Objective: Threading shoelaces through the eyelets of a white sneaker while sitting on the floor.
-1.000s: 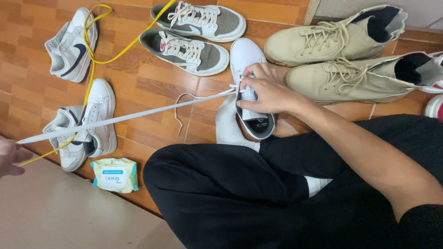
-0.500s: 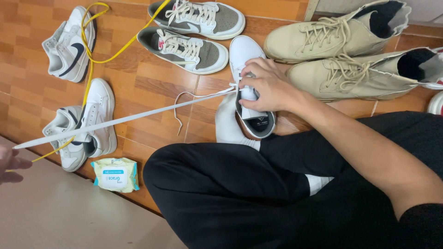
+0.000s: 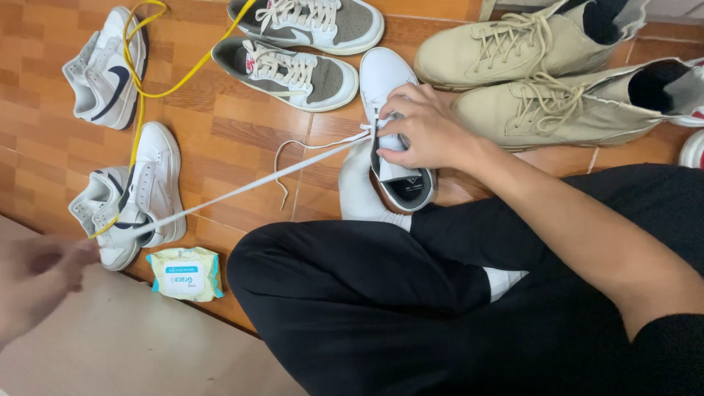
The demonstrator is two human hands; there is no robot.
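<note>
Lace (image 3: 242, 188), white and flat, runs taut from the white sneaker (image 3: 392, 125) on the tile floor (image 3: 242, 125) toward the left hand (image 3: 37, 282). That hand has come inward since a second ago, when it sat at the frame's left edge; it is now blurred, fingers apparently curled, and its grip on the lace end cannot be told. Right hand (image 3: 429, 132) stays pressed on the sneaker's tongue, fingers bent, pinching the lace at the eyelets. Counted: two grey sneakers (image 3: 293, 70), two tan boots (image 3: 557, 103), three more white sneakers at left (image 3: 150, 183), one yellow lace (image 3: 158, 70), one wipes pack (image 3: 183, 273).
</note>
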